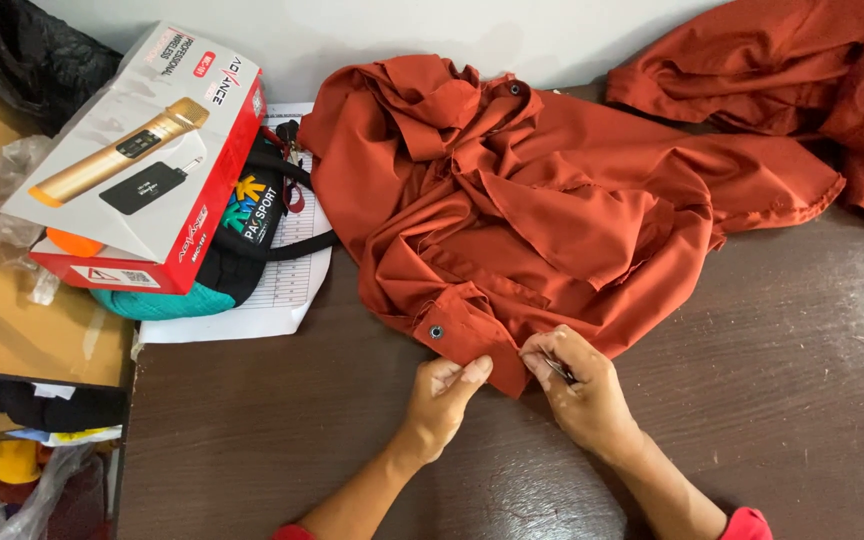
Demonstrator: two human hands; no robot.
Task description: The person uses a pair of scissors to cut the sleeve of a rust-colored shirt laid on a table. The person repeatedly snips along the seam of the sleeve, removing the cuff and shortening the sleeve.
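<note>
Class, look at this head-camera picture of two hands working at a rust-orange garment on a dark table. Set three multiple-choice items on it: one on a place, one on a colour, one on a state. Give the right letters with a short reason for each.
1. Where does the box with a microphone pictured on it lie?
A. left of the garment, on a dark bag
B. on the garment
C. under the table

2. What colour is the garment being handled?
A. navy
B. rust orange
C. white

3. What is the right hand doing?
A. lying flat and empty
B. pinching a small metal tool at the garment's edge
C. lifting the box

Answers
1 A: the box rests on the bag, left of the cloth.
2 B: the cloth is rust orange all over.
3 B: a thin metal piece shows between its fingers, while the left hand holds the hem beside it.
</note>
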